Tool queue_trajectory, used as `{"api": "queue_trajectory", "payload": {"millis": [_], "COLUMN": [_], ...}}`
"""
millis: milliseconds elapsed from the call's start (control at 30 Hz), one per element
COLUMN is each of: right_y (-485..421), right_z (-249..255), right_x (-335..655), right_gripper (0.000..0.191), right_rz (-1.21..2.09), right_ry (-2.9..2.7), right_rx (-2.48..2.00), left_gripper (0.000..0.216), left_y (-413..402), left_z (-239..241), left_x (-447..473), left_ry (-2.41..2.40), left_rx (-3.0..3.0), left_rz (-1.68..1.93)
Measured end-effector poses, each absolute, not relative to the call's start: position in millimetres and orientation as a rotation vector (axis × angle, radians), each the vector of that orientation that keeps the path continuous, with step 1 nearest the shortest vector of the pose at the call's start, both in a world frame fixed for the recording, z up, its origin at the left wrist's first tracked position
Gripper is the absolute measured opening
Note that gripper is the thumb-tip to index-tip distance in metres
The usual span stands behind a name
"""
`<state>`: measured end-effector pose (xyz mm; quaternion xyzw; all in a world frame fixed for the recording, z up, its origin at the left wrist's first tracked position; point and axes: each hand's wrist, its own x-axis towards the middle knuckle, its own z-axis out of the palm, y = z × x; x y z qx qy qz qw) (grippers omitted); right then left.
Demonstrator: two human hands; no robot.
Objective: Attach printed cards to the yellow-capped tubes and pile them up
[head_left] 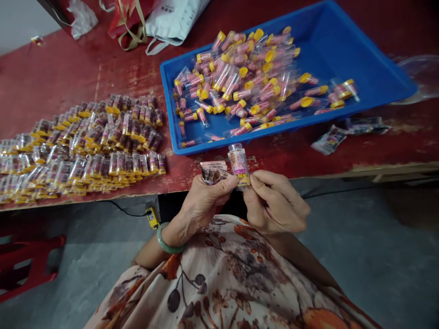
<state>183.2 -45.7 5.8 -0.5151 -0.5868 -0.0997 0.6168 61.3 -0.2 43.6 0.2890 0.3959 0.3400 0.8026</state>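
In front of my body, my right hand [276, 201] pinches the lower end of a clear plastic tube [239, 162] that has a printed sleeve round it. The tube stands roughly upright, and its lower end is partly hidden by fingers. A small stack of flat printed sleeves [213, 172] is gripped in my left hand [206, 201], whose thumb touches the tube's side. Just beyond, a blue tray [329, 41] holds a heap of unsleeved tubes [236, 68] with yellow caps and pink contents.
Rows of sleeved tubes [85, 141] are stacked on the red table [113, 68] at left. Loose sleeves [331, 139] lie right of centre by the tray. Bags [174, 20] sit at the back. Below are a red stool [34, 260] and a yellow socket block [152, 218] with a cable.
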Motion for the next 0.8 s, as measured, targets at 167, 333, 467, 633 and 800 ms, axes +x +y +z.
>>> {"api": "queue_trajectory", "payload": {"millis": [167, 333, 467, 633, 800], "right_y": [-40.3, -36.3, -34.9, -33.3, -36.8], "right_z": [7.4, 9.9, 11.6, 13.6, 12.5], "right_x": [176.5, 170.0, 165.9, 163.0, 165.9], "right_gripper": [0.042, 0.043, 0.042, 0.038, 0.037], "right_rz": [-0.131, -0.171, -0.206, -0.224, -0.232], "right_ry": [-1.344, -1.372, -1.428, -1.448, -1.555], "right_rx": [-1.226, -1.237, -1.229, -1.231, -1.246], "left_gripper": [0.035, 0.032, 0.03, 0.03, 0.029], "left_y": [4.5, 7.6, 8.8, 10.4, 8.1], "left_z": [47.2, 50.7, 49.0, 47.2, 46.5], "left_x": [54.7, 49.2, 47.5, 46.1, 42.0], "left_ry": [0.872, 0.883, 0.86, 0.865, 0.862], "left_rx": [0.624, 0.604, 0.553, 0.521, 0.553], "left_rz": [0.738, 0.772, 0.802, 0.809, 0.814]}}
